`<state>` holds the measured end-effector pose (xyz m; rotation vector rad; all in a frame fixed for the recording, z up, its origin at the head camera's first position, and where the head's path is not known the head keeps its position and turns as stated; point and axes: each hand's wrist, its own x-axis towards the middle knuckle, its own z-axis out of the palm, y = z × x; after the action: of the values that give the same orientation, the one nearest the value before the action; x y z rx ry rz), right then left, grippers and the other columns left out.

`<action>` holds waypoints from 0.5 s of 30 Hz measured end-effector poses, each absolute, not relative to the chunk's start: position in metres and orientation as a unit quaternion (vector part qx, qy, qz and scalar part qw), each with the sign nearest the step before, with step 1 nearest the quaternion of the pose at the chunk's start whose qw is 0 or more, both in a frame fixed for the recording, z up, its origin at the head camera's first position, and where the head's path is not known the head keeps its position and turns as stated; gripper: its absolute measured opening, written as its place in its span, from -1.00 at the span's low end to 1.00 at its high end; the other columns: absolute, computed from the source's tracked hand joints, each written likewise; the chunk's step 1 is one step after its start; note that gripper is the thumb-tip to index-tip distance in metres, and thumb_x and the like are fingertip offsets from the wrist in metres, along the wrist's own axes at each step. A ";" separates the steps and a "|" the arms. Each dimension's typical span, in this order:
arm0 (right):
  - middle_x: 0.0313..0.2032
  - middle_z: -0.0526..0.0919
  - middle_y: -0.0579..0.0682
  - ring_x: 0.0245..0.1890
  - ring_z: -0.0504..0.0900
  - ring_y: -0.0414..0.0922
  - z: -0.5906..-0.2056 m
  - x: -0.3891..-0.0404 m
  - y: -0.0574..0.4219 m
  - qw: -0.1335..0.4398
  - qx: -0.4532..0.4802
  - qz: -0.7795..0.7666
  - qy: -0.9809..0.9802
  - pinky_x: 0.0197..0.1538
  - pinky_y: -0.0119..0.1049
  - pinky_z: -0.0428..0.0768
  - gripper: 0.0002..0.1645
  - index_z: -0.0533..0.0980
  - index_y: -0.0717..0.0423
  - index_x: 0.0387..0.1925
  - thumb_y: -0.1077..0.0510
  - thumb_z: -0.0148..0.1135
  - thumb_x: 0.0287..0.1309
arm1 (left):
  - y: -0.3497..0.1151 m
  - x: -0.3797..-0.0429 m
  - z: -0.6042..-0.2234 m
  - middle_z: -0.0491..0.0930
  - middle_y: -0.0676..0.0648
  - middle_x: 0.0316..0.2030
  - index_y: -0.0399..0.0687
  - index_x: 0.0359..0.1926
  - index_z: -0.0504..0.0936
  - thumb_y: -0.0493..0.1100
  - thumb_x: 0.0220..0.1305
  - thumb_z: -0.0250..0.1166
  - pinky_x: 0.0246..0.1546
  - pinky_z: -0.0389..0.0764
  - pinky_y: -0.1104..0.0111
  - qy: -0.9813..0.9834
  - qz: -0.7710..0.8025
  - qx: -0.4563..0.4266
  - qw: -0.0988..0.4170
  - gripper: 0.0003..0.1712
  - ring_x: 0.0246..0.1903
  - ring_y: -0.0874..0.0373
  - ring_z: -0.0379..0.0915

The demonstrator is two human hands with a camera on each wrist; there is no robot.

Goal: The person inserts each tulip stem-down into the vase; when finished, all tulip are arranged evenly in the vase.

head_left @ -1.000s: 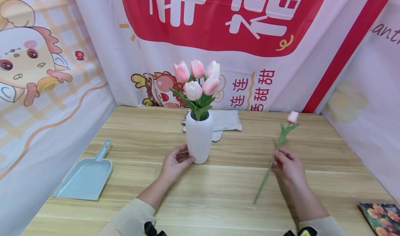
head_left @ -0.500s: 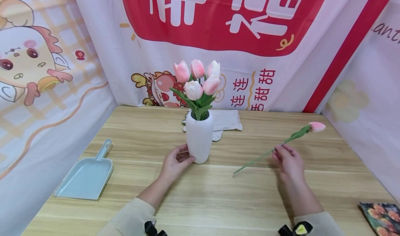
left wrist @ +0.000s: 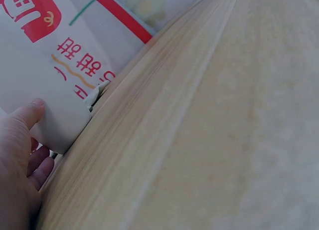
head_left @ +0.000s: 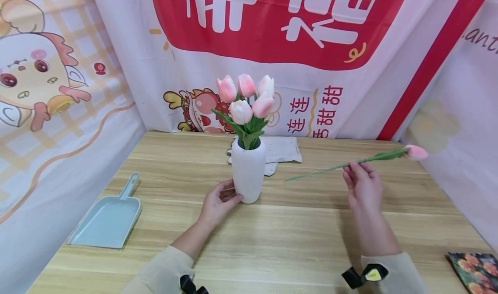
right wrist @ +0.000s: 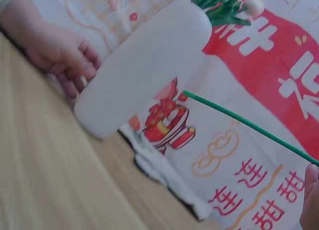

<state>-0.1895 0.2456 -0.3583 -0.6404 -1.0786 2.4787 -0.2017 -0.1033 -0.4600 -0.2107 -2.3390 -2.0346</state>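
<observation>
A white vase [head_left: 249, 177] stands upright on the table with several pink and white tulips [head_left: 241, 112] in it. Low on its left side, my left hand [head_left: 218, 202] grips it between thumb and curled fingers; the left wrist view shows the thumb [left wrist: 33, 110] against the vase wall. Off to the right, my right hand [head_left: 364, 192] pinches the stem of a single pink tulip [head_left: 416, 152] above the table. That tulip lies nearly level, bloom to the right, and its bare stem end [right wrist: 199, 98] points toward the vase, apart from it.
Behind the vase lie white gloves [head_left: 282, 150], partly hidden. A light blue dustpan [head_left: 106, 222] rests at the left. At the lower right corner is a flower-printed item [head_left: 476, 270]. Printed cloth [head_left: 342, 103] hangs along the table's back and sides.
My right hand has turned the single tulip from upright to nearly level, its bloom swinging right and its stem end rising toward the vase. The left hand and vase have stayed in place.
</observation>
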 end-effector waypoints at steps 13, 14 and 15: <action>-0.39 0.63 -0.01 -0.45 0.68 -0.18 -0.303 -0.198 0.217 0.223 -0.164 0.898 -0.341 -0.35 -0.46 0.73 -0.56 0.36 0.11 -0.16 0.33 0.44 0.03 | -0.103 -0.201 -0.459 0.58 -0.25 0.14 -0.21 0.18 0.52 -0.28 0.13 0.45 0.08 0.67 0.31 -0.757 -0.651 -0.062 0.013 -0.43 0.09 -0.11 0.58; -0.37 0.62 0.00 -0.43 0.68 -0.17 -0.299 -0.198 0.215 0.224 -0.163 0.899 -0.340 -0.33 -0.45 0.74 -0.56 0.37 0.11 -0.15 0.33 0.44 0.03 | -0.103 -0.201 -0.459 0.58 -0.25 0.14 -0.21 0.18 0.52 -0.28 0.13 0.45 0.08 0.67 0.31 -0.756 -0.652 -0.062 0.013 -0.43 0.09 -0.11 0.58; -0.35 0.62 0.00 -0.42 0.68 -0.17 -0.295 -0.198 0.212 0.225 -0.162 0.898 -0.343 -0.31 -0.45 0.74 -0.56 0.38 0.11 -0.15 0.32 0.45 0.02 | -0.103 -0.201 -0.459 0.58 -0.25 0.14 -0.21 0.18 0.52 -0.28 0.13 0.45 0.08 0.67 0.31 -0.755 -0.653 -0.063 0.013 -0.43 0.09 -0.11 0.58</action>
<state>-0.1985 0.2122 -0.2952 -0.4458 -0.9464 2.4757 -0.2008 -0.1032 -0.4591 -0.1949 -2.3523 -2.0328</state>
